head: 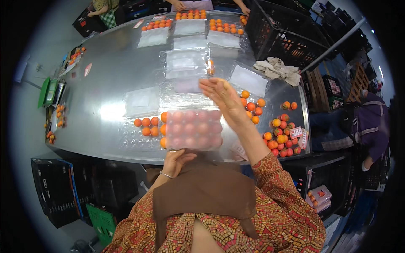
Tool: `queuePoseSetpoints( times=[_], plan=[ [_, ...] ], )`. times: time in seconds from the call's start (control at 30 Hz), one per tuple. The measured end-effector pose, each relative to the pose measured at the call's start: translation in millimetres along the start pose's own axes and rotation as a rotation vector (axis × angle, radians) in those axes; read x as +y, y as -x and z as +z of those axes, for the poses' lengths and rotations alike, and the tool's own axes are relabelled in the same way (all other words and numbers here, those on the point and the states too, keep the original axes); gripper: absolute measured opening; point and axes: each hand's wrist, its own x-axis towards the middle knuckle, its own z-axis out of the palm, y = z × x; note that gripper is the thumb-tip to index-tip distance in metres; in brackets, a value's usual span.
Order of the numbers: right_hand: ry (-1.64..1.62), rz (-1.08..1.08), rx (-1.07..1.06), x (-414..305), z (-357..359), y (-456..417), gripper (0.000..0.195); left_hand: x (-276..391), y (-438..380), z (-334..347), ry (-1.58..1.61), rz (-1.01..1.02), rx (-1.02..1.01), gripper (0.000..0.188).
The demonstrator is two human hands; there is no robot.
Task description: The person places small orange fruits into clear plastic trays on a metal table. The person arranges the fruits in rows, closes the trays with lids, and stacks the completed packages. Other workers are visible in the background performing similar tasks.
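Before me a clear plastic tray of orange-red tomatoes lies under a translucent white pad, with a few fruits uncovered along its left side. My left hand is at the tray's front edge, its fingers close to the pad; whether they pinch anything is not visible. Above the tray's back right, my right hand is raised and blurred, fingers extended and holding nothing. To the left, a partly filled clear tray carries several tomatoes. Loose tomatoes lie right of my right wrist.
More loose tomatoes and printed labels occupy the table's right corner. Padded trays run towards the far side, near another person's hand. A black crate and crumpled cloth stand at the back right.
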Motion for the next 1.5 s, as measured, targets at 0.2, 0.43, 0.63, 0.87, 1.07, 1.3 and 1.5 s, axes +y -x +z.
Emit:
queuePoseSetpoints(
  times=[0.2,0.43,0.63,0.87,1.07,1.3,1.5],
  plan=[
    [1.368,-0.373,-0.324,-13.7,-37.3,42.5,0.032,-0.2,6.6,6.9,-0.045,0.022,-0.009,0.037],
    [1.429,-0.503,-0.398,4.4,-42.2,66.1,0.025,1.4,-0.2,13.3,-0.402,-0.122,-0.187,0.044],
    [1.029,-0.196,0.197,31.4,-46.9,-0.2,0.019,5.0,-8.0,21.2,-0.409,-0.201,-0.263,0.048],
    [1.181,-0.117,0.26,72.9,-83.4,-89.3,0.024,6.1,-11.4,25.9,-0.417,-0.206,-0.289,0.048],
    [1.489,-0.052,0.152,85.9,-95.6,-106.1,0.026,10.4,-13.4,31.9,-0.415,-0.192,-0.297,0.048],
    [1.15,-0.301,0.155,22.3,-64.0,-21.7,0.018,17.8,-7.5,30.3,-0.571,-0.207,-0.352,0.043],
    [1.347,-0.231,-0.212,-3.4,-40.4,89.3,0.025,39.7,15.1,47.2,-0.732,-0.125,-0.467,0.033]
  ],
)
